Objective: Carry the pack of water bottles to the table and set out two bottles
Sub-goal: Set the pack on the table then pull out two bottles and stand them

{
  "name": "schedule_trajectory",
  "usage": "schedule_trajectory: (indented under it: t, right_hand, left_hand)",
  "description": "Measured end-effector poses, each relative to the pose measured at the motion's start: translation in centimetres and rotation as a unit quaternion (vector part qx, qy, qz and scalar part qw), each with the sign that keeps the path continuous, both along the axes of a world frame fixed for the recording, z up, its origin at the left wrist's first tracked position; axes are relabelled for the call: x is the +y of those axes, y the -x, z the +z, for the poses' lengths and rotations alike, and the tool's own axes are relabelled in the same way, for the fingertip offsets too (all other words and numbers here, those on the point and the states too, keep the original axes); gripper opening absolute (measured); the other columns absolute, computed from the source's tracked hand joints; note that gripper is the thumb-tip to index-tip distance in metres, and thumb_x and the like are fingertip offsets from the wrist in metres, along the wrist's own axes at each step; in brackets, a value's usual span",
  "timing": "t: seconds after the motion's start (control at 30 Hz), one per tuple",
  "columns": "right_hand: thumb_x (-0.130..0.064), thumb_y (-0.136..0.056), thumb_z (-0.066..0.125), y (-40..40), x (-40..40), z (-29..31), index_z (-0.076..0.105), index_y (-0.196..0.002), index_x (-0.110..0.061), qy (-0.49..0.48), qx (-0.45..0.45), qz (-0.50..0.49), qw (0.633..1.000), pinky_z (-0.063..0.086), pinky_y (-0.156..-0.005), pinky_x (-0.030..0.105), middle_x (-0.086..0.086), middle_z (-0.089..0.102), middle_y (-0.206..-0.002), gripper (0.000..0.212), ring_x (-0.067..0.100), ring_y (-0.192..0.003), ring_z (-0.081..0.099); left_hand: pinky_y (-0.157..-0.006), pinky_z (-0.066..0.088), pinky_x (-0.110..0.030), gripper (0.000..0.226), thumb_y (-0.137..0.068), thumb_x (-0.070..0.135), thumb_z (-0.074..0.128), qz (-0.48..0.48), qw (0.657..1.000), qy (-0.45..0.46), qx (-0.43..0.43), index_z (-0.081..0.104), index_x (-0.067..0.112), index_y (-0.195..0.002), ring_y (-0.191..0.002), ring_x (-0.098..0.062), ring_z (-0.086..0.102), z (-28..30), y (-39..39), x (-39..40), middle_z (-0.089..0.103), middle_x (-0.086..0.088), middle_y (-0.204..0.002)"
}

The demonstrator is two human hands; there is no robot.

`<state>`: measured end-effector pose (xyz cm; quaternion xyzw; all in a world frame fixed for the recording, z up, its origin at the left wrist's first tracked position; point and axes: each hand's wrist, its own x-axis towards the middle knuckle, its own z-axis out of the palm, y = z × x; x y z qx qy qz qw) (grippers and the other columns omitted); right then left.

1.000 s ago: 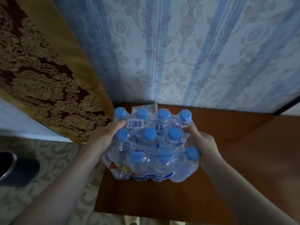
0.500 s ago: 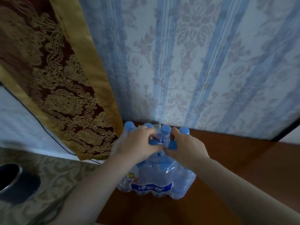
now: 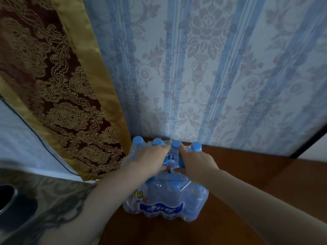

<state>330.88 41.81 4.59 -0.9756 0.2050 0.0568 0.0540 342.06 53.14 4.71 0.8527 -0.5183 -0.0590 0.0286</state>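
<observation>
Pack of water bottles (image 3: 162, 202) sits on desk (image 3: 247, 183), at desk's left rear corner, close to wall (image 3: 212, 76) behind. Left hand (image 3: 150, 159) and right hand (image 3: 196, 160) rest on top of pack, side by side. Curtain (image 3: 58, 89) hangs left of pack. Round container (image 3: 7, 197) on floor (image 3: 53, 195), far left.

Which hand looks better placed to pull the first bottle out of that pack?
Probably the left hand: its fingers already dig into the pack wrap among the caps, while the right hand rests flatter.

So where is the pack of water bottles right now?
In the head view, the pack of water bottles stands on the wooden table against the wallpapered wall, both hands on top.
</observation>
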Motion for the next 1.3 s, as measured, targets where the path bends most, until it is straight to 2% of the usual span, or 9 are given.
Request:
schedule_trajectory:
  t: [0.13,0.23,0.37,0.47,0.67,0.83,1.0,1.13,1.3]
  right_hand:
    - [-0.060,-0.082,0.063,-0.1,-0.1,-0.5,0.041,-0.115,-0.017,-0.050,-0.031,-0.072,0.996,0.037,-0.055,0.029,-0.001,0.054,-0.084,0.058,0.020,-0.071,0.051]
    - [-0.062,-0.081,0.063,0.0,0.1,-0.8,0.042,-0.104,-0.021,-0.062,-0.066,-0.092,0.992,0.034,-0.052,0.028,-0.003,0.055,-0.083,0.052,0.018,-0.070,0.050]
    - [-0.058,-0.083,0.059,0.4,0.4,-1.2,0.038,-0.089,-0.025,-0.034,-0.164,-0.095,0.981,0.030,-0.044,0.026,-0.008,0.052,-0.067,0.040,0.016,-0.058,0.051]
    - [-0.055,-0.084,0.057,0.6,0.6,-1.3,0.037,-0.085,-0.024,-0.015,-0.222,-0.102,0.970,0.037,-0.044,0.027,-0.007,0.053,-0.061,0.036,0.017,-0.052,0.056]
    - [-0.058,-0.086,0.054,1.0,0.5,-0.5,0.036,-0.086,-0.026,0.012,-0.227,-0.105,0.968,0.029,-0.040,0.022,-0.007,0.056,-0.061,0.037,0.015,-0.050,0.054]
    - [-0.057,-0.081,0.061,-0.3,0.8,1.7,0.038,-0.082,-0.026,-0.014,-0.268,-0.099,0.958,0.025,-0.040,0.021,-0.012,0.042,-0.053,0.039,0.003,-0.043,0.039]
    - [-0.049,-0.079,0.069,-0.3,1.1,2.6,0.041,-0.080,-0.024,-0.072,-0.290,-0.090,0.950,0.028,-0.040,0.023,-0.007,0.052,-0.057,0.038,0.011,-0.049,0.048]
    - [-0.038,-0.077,0.075,-0.6,1.2,3.8,0.042,-0.076,-0.023,-0.122,-0.339,-0.086,0.929,0.035,-0.041,0.026,-0.006,0.053,-0.057,0.036,0.015,-0.051,0.052]
    - [-0.032,-0.072,0.078,-0.8,1.4,6.1,0.043,-0.075,-0.023,-0.120,-0.397,-0.082,0.906,0.036,-0.040,0.017,-0.008,0.052,-0.055,0.037,0.005,-0.050,0.050]
  left_hand:
    - [-0.054,0.029,-0.027,0.036,-0.085,0.047,0.067,0.036,0.995,0.094,0.024,0.041,0.024,-0.094,-0.086,-0.020,0.061,-0.5,0.3,0.8,0.053,0.006,-0.084]
    - [-0.047,0.021,-0.021,0.033,-0.086,0.048,0.065,0.058,0.987,0.144,0.039,0.042,0.025,-0.091,-0.072,-0.014,0.050,-0.6,0.4,0.9,0.050,0.009,-0.077]
    - [-0.041,0.027,-0.020,0.031,-0.090,0.048,0.062,0.072,0.970,0.224,0.057,0.046,0.022,-0.088,-0.052,-0.004,0.044,-0.7,0.5,1.4,0.044,0.009,-0.059]
    - [-0.052,0.040,-0.011,0.030,-0.090,0.043,0.064,0.083,0.945,0.306,0.084,0.050,0.018,-0.085,-0.043,-0.001,0.043,-0.9,0.7,2.0,0.043,0.009,-0.051]
    - [-0.044,0.035,-0.014,0.029,-0.088,0.037,0.069,0.073,0.914,0.386,0.102,0.051,0.016,-0.080,-0.049,-0.004,0.050,-1.3,1.2,2.9,0.043,0.012,-0.054]
    - [-0.051,0.043,-0.015,0.029,-0.086,0.050,0.063,0.108,0.891,0.423,0.123,0.049,0.025,-0.081,-0.074,-0.005,0.058,-0.9,0.7,2.4,0.053,0.008,-0.060]
    - [-0.042,0.036,-0.021,0.031,-0.081,0.062,0.056,0.104,0.895,0.419,0.110,0.042,0.034,-0.081,-0.066,-0.002,0.058,-0.3,0.2,2.8,0.054,0.013,-0.060]
    - [-0.045,0.031,-0.014,0.027,-0.082,0.048,0.064,0.087,0.880,0.455,0.109,0.044,0.031,-0.078,-0.056,0.000,0.052,1.3,0.3,2.8,0.048,0.015,-0.057]
    - [-0.046,0.045,-0.041,0.028,-0.083,0.028,0.072,0.071,0.865,0.483,0.117,0.049,0.013,-0.078,-0.050,-0.016,0.048,4.6,-0.1,2.4,0.051,0.004,-0.059]
